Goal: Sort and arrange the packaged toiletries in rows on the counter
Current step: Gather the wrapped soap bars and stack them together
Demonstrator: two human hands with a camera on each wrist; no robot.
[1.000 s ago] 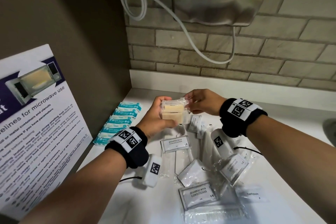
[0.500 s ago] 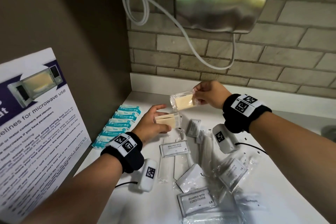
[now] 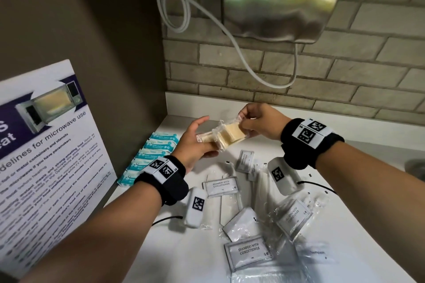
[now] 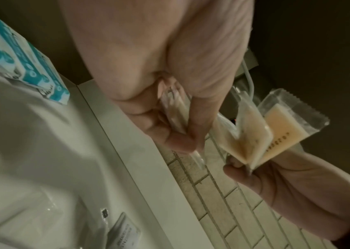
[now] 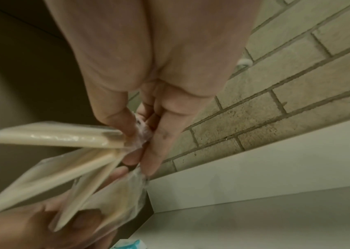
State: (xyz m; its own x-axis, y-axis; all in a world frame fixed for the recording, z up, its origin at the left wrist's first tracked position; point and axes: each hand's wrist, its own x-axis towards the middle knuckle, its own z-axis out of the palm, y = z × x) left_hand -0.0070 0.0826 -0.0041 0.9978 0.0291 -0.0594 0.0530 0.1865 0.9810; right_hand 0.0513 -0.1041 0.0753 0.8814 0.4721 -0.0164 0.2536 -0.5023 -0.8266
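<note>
Several beige soap packets (image 3: 230, 136) in clear wrappers are held above the white counter (image 3: 345, 190) between both hands. My left hand (image 3: 205, 139) grips the stack's left end; in the left wrist view its thumb and fingers (image 4: 182, 134) pinch the wrappers. My right hand (image 3: 242, 123) pinches the wrapper ends on the right, and its fingers (image 5: 142, 139) clamp fanned packets (image 5: 52, 136). A row of teal packets (image 3: 151, 156) lies along the left wall. Shampoo sachets (image 3: 222, 186) and other clear packets lie loose below my hands.
A steel hand dryer (image 3: 282, 0) with a looped white cable (image 3: 184, 7) hangs on the brick wall behind. A microwave poster (image 3: 46, 156) stands at the left. More sachets (image 3: 248, 251) and a toothpaste packet (image 3: 317, 253) lie near the front.
Half a second ago my right hand held a soap packet raised apart from the left. Now the hands have come back together and the packets overlap.
</note>
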